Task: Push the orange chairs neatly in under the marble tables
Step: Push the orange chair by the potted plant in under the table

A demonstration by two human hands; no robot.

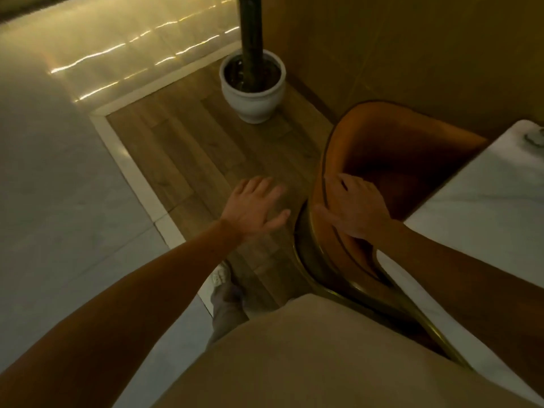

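Head view: right hand (353, 210) wraps backrest rim of orange chair (397, 160), thumb outside. Left hand (256, 206) is spread, holding nothing, beside chair. Step looks like push-in, seat partly under marble table (485, 207). Chair front faces table, back-to-front axis looks slightly skewed. Next: square up, push straight.

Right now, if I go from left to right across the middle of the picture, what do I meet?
Pale floor → left hand → right hand holding the orange chair → marble table.
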